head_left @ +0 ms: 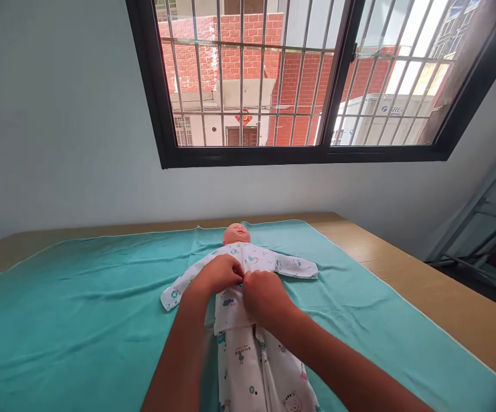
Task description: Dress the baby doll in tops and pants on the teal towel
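A baby doll lies on its back with its head toward the wall. It wears a white printed baby shirt with both sleeves spread out, and white printed trousers. Over the middle of the chest, my left hand pinches the shirt's front with closed fingers. My right hand is closed on the same front edge, close beside the left. The small spot between my fingertips is hidden, so any fastener there cannot be made out.
Under the doll a green cloth with soft wrinkles covers much of a wooden table. A white wall and a barred window stand behind. At the right is a metal frame.
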`<state>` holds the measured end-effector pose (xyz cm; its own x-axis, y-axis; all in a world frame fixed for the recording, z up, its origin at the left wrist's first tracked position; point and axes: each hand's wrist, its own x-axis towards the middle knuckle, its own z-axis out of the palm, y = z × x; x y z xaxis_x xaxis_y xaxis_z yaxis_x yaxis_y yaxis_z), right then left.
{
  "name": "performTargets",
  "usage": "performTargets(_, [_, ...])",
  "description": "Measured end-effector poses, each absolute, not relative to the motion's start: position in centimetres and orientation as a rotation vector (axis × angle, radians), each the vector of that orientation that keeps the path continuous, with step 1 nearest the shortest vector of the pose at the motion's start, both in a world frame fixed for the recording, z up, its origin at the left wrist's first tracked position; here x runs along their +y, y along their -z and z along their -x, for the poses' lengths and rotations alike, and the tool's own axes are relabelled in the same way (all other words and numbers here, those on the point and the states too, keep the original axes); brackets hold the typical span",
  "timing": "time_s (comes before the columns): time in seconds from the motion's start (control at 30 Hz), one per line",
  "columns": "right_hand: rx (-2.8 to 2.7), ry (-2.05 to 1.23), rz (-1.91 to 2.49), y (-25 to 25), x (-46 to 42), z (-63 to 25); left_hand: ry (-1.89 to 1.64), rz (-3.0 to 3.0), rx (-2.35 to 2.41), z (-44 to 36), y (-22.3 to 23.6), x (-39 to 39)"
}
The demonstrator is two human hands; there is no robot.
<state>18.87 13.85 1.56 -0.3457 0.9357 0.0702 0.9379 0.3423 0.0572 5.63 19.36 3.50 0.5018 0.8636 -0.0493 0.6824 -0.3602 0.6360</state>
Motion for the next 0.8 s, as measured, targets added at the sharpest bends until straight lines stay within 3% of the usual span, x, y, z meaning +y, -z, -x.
performTargets(0.13, [-2.403, -0.081, 1.654, -1.9, 15.3, -22.0, -0.390, -2.152, 1.272, -5.8, -3.6, 19.0])
performTargets(0.47, [-1.810, -1.563, 1.181, 0.0, 20.2, -27.6, -0.349, -2.279, 1.398, -7.9, -4.0, 17.7])
performTargets(0.8, [-1.657, -1.764, 0.995, 1.6, 20.9, -28.3, -0.226, -2.548, 1.618, -10.0, -2.4, 17.5])
